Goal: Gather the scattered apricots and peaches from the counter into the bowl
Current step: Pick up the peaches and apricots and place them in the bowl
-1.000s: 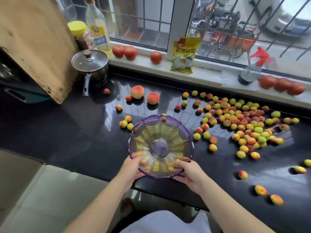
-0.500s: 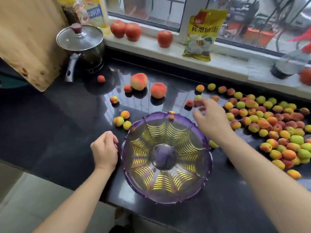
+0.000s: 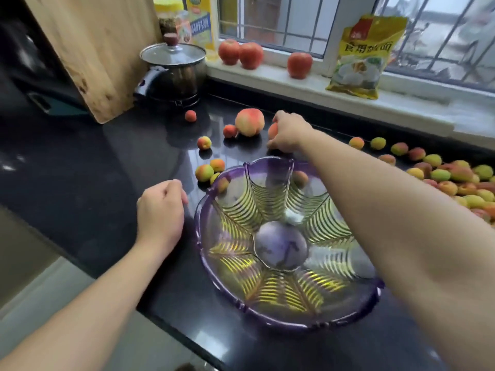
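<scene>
Right hand [image 3: 288, 135] reaching past the far rim of the bowl, fingers curled down round a peach [image 3: 273, 130], orange-red, mostly hidden under the palm. Left hand [image 3: 160, 210] resting on the black counter [image 3: 80, 183] just left of the bowl, fingers loosely curled, nothing visibly in its grip.

Bowl [image 3: 356, 306] near the counter's front edge: clear purple plastic, scalloped rim, ribbed walls glinting yellow, round purple base. No fruit inside; a few apricots showing through its far wall.

Just left of the right hand, a larger peach [image 3: 249, 125], yellow blushing to red, with a small red apricot [image 3: 229, 130] touching its left side. Further left, a lone apricot [image 3: 204, 143], and another small red one [image 3: 190, 115] near the pot. Two apricots [image 3: 210, 169] close together by the bowl's far-left rim, orange and green-yellow.

On the right, a dense spread of apricots [image 3: 452, 178], green, yellow, orange and red mixed, running off the frame edge.

Far left, a lidded steel pot [image 3: 174, 70] beside a leaning wooden board [image 3: 93, 49]. On the window sill, three tomatoes [image 3: 250, 55] and a yellow packet [image 3: 361, 54].
</scene>
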The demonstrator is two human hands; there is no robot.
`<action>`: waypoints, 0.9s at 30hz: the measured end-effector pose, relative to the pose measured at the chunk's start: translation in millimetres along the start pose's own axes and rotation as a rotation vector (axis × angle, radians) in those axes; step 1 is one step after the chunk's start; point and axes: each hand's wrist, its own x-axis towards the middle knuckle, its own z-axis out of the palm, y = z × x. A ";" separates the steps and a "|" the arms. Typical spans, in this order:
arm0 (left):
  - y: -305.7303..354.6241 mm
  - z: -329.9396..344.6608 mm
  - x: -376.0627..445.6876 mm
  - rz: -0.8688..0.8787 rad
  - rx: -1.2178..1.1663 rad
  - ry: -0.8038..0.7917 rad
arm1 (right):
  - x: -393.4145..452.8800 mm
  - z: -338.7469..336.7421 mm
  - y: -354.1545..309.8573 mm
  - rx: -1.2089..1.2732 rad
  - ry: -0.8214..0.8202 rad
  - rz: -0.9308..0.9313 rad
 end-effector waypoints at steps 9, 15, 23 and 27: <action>12.6 -0.2 -4.7 -0.014 -0.098 -0.106 | -182.1 -80.1 -15.3 0.284 0.173 -0.195; 22.9 -20.1 -34.2 -0.236 -0.485 -0.220 | -285.1 -65.1 -11.4 0.284 -0.004 -0.167; 13.7 -32.1 -70.9 -0.033 -0.492 -0.307 | -282.6 -23.5 -19.5 -0.049 -0.116 -0.132; 14.0 -30.1 -68.4 0.022 -0.478 -0.386 | -271.9 -16.8 -18.8 -0.086 -0.120 -0.135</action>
